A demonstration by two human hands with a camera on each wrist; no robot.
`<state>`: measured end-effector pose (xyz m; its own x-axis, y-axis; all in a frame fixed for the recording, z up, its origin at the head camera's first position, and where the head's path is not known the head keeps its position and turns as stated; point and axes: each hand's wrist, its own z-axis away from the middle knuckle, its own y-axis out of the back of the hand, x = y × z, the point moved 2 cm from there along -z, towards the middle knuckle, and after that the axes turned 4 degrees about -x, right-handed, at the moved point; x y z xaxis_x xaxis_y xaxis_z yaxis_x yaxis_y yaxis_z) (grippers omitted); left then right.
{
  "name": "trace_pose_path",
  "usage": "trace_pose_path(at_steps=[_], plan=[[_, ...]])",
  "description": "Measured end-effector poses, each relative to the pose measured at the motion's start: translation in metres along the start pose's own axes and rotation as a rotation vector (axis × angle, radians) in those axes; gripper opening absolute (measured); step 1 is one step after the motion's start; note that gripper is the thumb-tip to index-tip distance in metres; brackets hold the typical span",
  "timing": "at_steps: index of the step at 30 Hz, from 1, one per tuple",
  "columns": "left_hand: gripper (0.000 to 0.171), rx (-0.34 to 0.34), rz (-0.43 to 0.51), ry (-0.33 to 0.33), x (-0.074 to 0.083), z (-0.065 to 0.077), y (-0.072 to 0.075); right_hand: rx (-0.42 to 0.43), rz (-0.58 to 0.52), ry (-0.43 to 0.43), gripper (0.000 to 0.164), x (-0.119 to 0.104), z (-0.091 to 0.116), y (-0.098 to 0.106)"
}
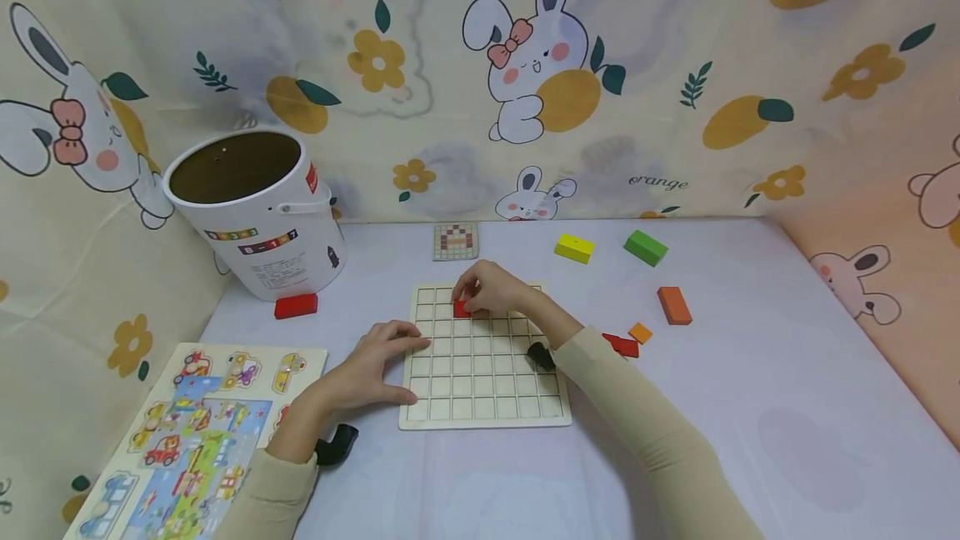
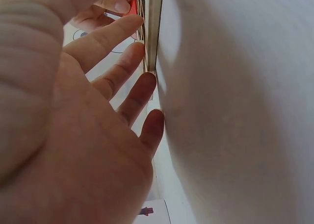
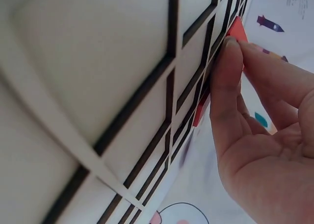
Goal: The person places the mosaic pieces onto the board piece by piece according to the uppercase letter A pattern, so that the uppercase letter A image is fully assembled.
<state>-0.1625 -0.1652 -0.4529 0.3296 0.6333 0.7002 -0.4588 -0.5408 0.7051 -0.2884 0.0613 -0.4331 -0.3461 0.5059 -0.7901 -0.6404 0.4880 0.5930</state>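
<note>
A square cream grid board [image 1: 487, 411] lies flat on the white table. Over its upper left part my right hand [image 1: 491, 288] pinches a red tile [image 1: 461, 309] between thumb and fingers, down at the grid. The right wrist view shows red [image 3: 238, 30] on both sides of the thumb; whether that is one tile or two, I cannot tell. At the board's left side, my left hand [image 1: 375, 363] has its fingers spread, with fingertips [image 2: 138, 22] resting on or against the edge. It holds nothing.
A white bucket [image 1: 315, 252] stands back left, a red block [image 1: 296, 307] before it. A picture puzzle [image 1: 307, 361] lies front left. Behind the board is a patterned card [image 1: 455, 242]. To the right are yellow [image 1: 574, 248], green [image 1: 646, 247] and orange blocks [image 1: 674, 306], plus smaller orange and red pieces [image 1: 621, 346].
</note>
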Motion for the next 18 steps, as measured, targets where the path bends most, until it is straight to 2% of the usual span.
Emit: trace_pose_path(at_steps=[7, 12, 15, 18], plan=[[0.076, 0.003, -0.002, 0.001, 0.0, 0.0, 0.0, 0.01, 0.078, -0.036, 0.011, -0.003, 0.001, -0.001], [0.076, 0.004, -0.002, 0.003, 0.0, 0.001, 0.001, 0.001, 0.119, -0.04, 0.014, -0.008, 0.006, 0.002], [0.076, 0.005, -0.006, -0.004, -0.001, 0.001, 0.0, 0.014, 0.09, 0.008, 0.016, -0.008, 0.016, 0.011], [0.075, 0.005, -0.01, -0.013, -0.001, 0.0, 0.0, 0.036, 0.044, 0.053, 0.019, -0.005, 0.038, 0.026]])
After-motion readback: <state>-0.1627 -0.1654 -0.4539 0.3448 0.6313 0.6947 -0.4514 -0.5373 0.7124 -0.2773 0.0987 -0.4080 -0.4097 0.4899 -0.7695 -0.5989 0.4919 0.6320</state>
